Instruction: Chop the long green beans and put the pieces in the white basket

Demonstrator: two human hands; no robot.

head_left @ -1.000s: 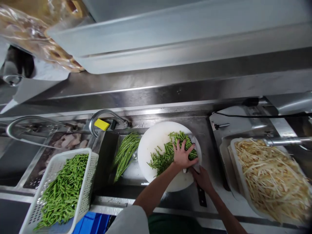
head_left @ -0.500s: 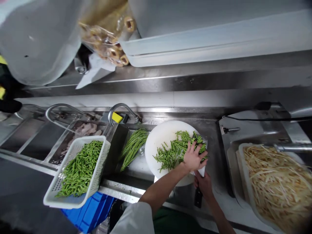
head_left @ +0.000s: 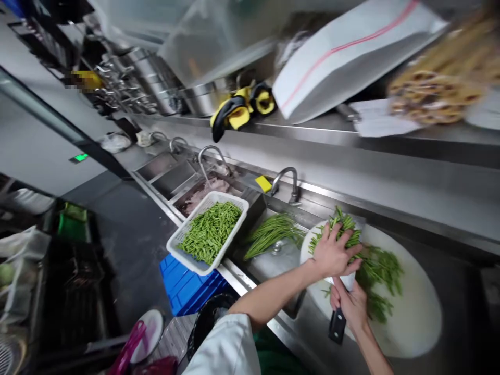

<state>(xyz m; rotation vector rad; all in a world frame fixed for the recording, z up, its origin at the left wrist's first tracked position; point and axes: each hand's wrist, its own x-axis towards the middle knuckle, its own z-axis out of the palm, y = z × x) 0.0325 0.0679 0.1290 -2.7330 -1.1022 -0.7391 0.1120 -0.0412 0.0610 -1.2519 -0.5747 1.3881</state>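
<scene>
My left hand (head_left: 334, 254), fingers spread, presses on a heap of cut long green beans (head_left: 344, 221) lying over a cleaver blade (head_left: 348, 282). My right hand (head_left: 353, 307) is wrapped round the base of that cleaver; its black handle (head_left: 336, 327) points toward me. Both hands are over the left part of the round white cutting board (head_left: 417, 320). More cut beans (head_left: 380, 268), smeared by motion, are at the right of my hands. In the sink left of the board lies a bundle of uncut long beans (head_left: 273, 233). A white basket (head_left: 172, 250) holds many cut pieces.
The basket sits at the sink edge above a blue crate (head_left: 187, 289). Behind are a faucet (head_left: 287, 179) and a yellow sponge (head_left: 263, 183). Pale meat (head_left: 207, 194) lies in a farther sink. Above runs a loaded shelf (head_left: 312, 127). A black bin (head_left: 211, 317) stands below the counter.
The view has swung left. My hands, with the cleaver and beans, have moved from the board's right side to its left, nearer the basket. Beans are now gathered under my left palm.
</scene>
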